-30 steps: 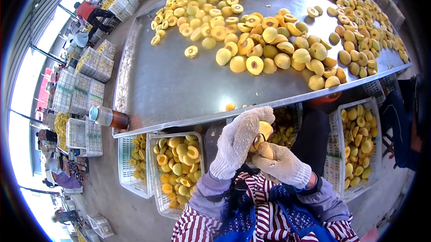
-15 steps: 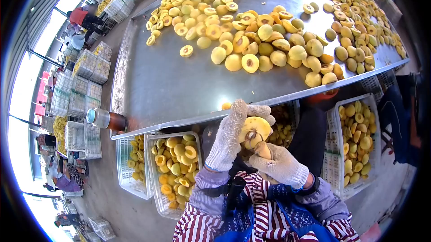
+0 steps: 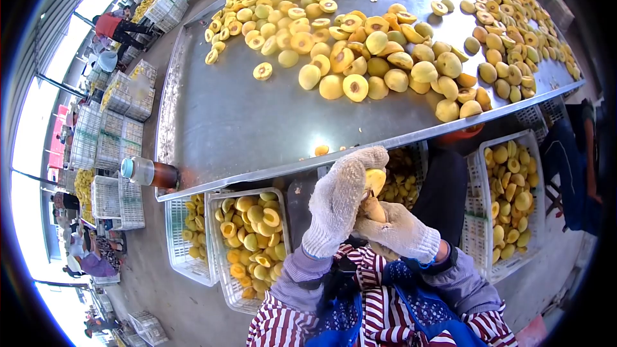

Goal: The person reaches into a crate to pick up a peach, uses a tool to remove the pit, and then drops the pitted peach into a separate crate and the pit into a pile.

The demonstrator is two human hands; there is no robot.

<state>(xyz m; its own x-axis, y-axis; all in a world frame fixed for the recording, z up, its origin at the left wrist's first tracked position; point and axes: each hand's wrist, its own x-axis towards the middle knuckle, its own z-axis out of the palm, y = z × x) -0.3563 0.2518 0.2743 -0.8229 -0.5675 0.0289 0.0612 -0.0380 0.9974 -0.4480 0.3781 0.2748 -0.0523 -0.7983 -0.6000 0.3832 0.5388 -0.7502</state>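
Note:
My left hand (image 3: 342, 194), in a pale knitted glove, is closed around a yellow peach half (image 3: 375, 180), now turned edge-on and partly covered by the fingers. Just below it, my right hand (image 3: 403, 231), gloved too, is closed on a small pitting knife; in the earlier view its curved metal blade shows against the fruit, but now glove and fruit mostly hide it. Both hands meet in front of my chest, by the near edge of the metal table (image 3: 238, 135). Many cut peach halves (image 3: 355, 87) lie heaped on that table.
White crates of peach halves (image 3: 254, 231) stand below the table edge at left, with another crate (image 3: 485, 218) at right. A bottle of brown liquid (image 3: 151, 173) is at the table's left corner. A small fruit piece (image 3: 322, 150) lies near the edge. Other people work farther off.
My left hand has rolled over the peach half, turning its cut face out of sight and hiding the blade. The view has shifted slightly; my right hand stays close to the fruit.

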